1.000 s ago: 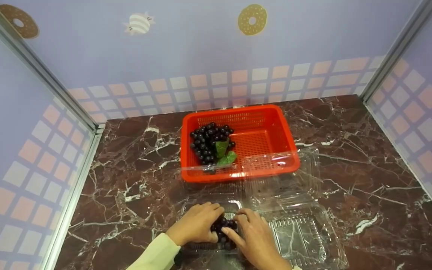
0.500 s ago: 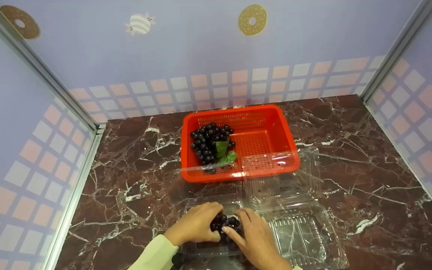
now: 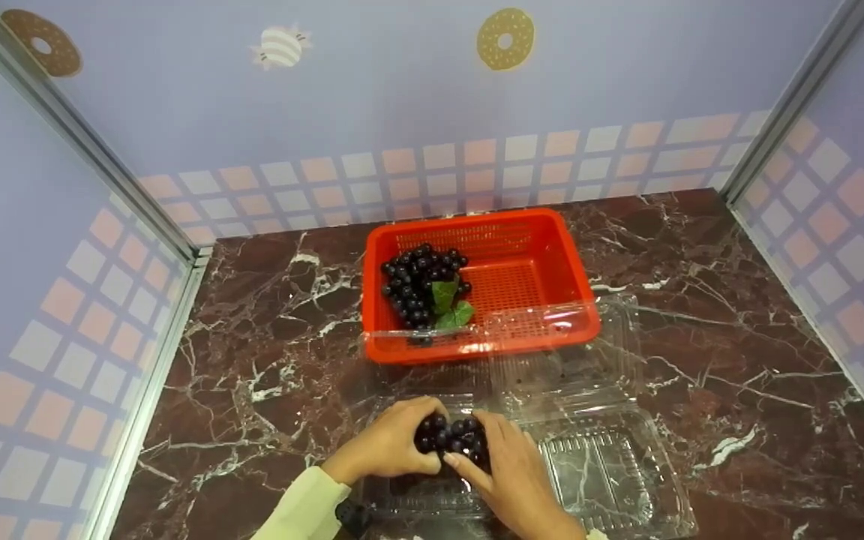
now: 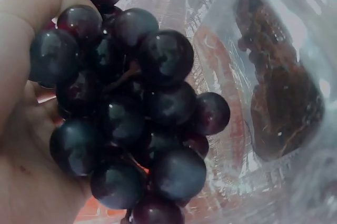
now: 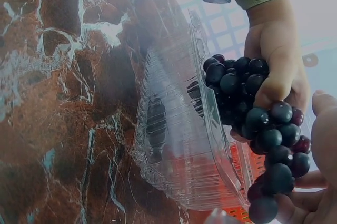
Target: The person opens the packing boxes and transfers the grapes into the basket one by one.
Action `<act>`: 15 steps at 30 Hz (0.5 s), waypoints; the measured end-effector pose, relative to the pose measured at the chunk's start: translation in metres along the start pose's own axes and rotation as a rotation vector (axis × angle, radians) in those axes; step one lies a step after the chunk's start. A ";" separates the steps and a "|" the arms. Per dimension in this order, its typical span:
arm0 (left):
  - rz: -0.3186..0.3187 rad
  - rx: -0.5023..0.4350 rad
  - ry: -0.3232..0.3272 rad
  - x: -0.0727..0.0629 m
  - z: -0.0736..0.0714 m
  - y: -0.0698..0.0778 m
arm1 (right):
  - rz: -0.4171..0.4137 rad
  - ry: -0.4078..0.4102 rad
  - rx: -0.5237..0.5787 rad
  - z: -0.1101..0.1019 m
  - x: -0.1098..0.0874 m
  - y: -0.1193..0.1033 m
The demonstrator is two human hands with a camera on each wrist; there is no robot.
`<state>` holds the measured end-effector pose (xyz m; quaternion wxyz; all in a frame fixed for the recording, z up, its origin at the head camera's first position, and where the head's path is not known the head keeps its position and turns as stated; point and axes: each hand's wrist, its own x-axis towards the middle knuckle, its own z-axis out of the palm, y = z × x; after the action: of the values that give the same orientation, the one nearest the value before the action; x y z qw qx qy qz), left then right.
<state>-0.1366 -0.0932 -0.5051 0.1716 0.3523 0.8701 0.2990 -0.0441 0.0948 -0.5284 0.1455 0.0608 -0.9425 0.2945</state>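
A bunch of dark purple grapes [image 3: 453, 436] is held between both hands, over a clear plastic clamshell box [image 3: 421, 504] with its lid raised. My left hand [image 3: 393, 441] grips the bunch from the left, its fingers and thumb curled round the grapes. From the right, my right hand [image 3: 513, 472] grips the other side, thumb across the front. The left wrist view shows round grapes [image 4: 126, 108] close up against the palm. In the right wrist view, the bunch [image 5: 274, 129] overlaps the rim of the clear box [image 5: 181, 155].
Behind the boxes stands a red basket [image 3: 580, 285] with another dark bunch [image 3: 421, 277] bearing green leaves [image 3: 443, 296]. A second clear clamshell box [image 3: 604, 480], lid up, sits on the right. Patterned panels [image 3: 402, 90] enclose the marbled tabletop [image 3: 252, 322].
Both hands have lifted the grapes slightly, shifting them away from the body; more of the bunch and of the left box's base now shows. The basket and right box have stayed put.
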 end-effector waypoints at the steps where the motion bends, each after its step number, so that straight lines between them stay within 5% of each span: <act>1: 0.003 -0.026 0.008 0.000 0.000 -0.001 | -0.001 0.005 0.007 0.000 0.000 0.000; 9: 0.044 -0.156 0.056 -0.003 -0.004 -0.005 | -0.012 0.069 0.036 0.000 0.001 0.002; 15: 0.031 -0.158 0.056 -0.005 -0.006 -0.004 | 0.011 0.057 0.031 -0.003 0.000 0.001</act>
<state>-0.1382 -0.1012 -0.5021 0.1699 0.3428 0.8425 0.3792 -0.0439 0.0976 -0.5267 0.1695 0.0493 -0.9337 0.3115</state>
